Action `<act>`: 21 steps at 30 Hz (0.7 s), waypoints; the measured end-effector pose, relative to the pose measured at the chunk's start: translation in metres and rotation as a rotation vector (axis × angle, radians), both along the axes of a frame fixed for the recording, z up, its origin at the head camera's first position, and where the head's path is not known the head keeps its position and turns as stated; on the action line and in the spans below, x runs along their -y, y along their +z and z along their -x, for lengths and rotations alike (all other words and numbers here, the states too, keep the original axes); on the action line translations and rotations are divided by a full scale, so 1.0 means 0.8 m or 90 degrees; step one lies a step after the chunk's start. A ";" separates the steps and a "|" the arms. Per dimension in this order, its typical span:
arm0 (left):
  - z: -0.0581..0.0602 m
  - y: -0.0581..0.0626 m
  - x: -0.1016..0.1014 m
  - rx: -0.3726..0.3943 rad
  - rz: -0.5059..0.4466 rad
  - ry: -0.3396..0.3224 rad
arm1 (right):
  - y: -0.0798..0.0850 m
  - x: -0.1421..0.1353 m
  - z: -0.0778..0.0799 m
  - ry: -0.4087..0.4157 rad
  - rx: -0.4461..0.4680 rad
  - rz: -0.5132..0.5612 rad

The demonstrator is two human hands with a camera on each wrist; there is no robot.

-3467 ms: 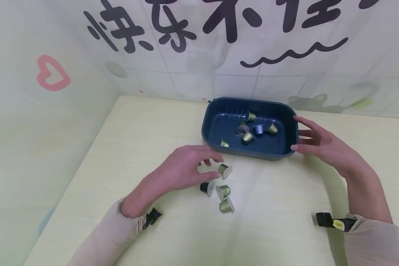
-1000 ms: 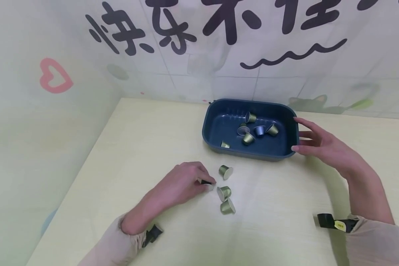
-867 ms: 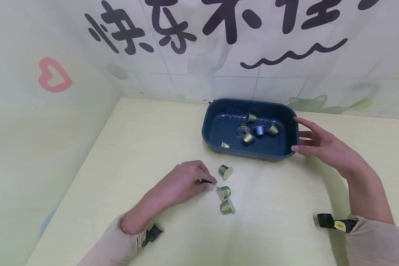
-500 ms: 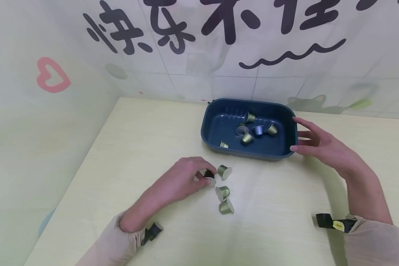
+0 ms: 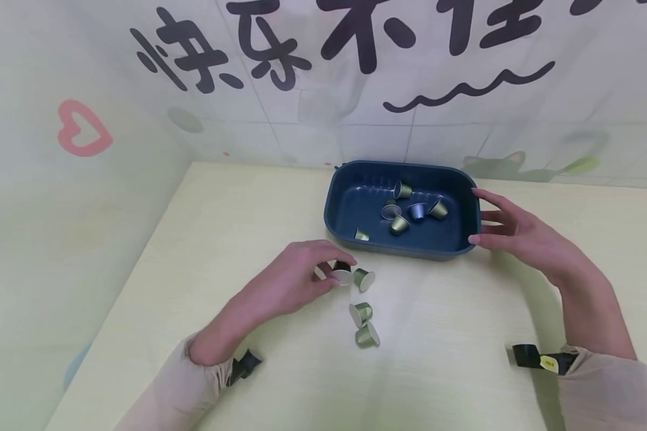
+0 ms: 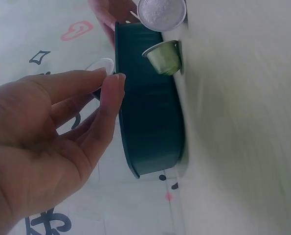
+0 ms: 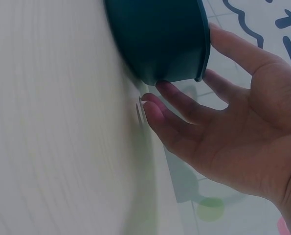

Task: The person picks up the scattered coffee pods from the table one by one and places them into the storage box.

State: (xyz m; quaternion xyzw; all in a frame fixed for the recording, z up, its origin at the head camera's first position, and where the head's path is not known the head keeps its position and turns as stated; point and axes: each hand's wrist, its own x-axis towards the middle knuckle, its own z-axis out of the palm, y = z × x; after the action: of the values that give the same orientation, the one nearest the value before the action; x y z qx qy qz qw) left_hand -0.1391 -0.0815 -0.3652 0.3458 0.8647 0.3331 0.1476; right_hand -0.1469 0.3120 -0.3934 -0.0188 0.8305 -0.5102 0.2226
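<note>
In the head view my left hand (image 5: 296, 272) pinches a black coffee capsule (image 5: 342, 273) between thumb and fingers, its pale lid facing down. It hangs just in front of the dark blue bin (image 5: 404, 248), beside a green capsule (image 5: 364, 279) on the table. Two more green capsules, one behind (image 5: 362, 313) and one in front (image 5: 368, 335), lie nearer to me. In the left wrist view the fingers mostly cover the held capsule (image 6: 103, 63). My right hand (image 5: 528, 233) grips the bin's right end, fingertips spread against its rim and wall, as the right wrist view shows too.
Inside the bin lie several green capsules (image 5: 399, 225) and a blue one (image 5: 417, 211). The bin stands near the back of the pale table (image 5: 453, 335), close to a wall covering (image 5: 313, 108) printed with black characters.
My left hand has moved from the far green capsule back to the black capsule, picked it up, and carried it away from me toward the bin. The right hand stays at the bin.
</note>
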 end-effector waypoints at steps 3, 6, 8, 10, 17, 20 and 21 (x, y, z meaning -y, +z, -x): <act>0.005 0.002 -0.003 0.002 -0.001 0.000 | 0.000 0.000 0.000 0.002 -0.001 0.000; 0.007 0.003 -0.005 0.005 0.001 -0.001 | 0.000 -0.001 0.000 0.006 -0.003 0.001; 0.008 0.003 -0.006 0.009 0.002 0.000 | 0.000 -0.001 0.000 0.009 -0.005 0.000; 0.009 0.003 -0.006 0.015 0.001 0.001 | 0.000 -0.001 0.001 0.009 -0.003 -0.001; 0.011 0.004 -0.007 0.026 -0.009 0.003 | 0.000 0.000 0.001 0.007 -0.003 0.001; 0.013 0.004 -0.008 0.032 -0.015 0.001 | -0.001 0.000 0.000 0.007 -0.004 0.000; 0.014 0.004 -0.009 0.033 -0.017 0.000 | -0.001 -0.001 0.000 0.006 -0.004 0.000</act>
State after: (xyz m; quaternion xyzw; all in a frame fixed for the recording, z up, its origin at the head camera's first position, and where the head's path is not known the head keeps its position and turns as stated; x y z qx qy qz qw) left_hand -0.1500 -0.0746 -0.3622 0.3391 0.8560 0.3533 0.1658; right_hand -0.1468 0.3125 -0.3939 -0.0245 0.8311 -0.5091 0.2226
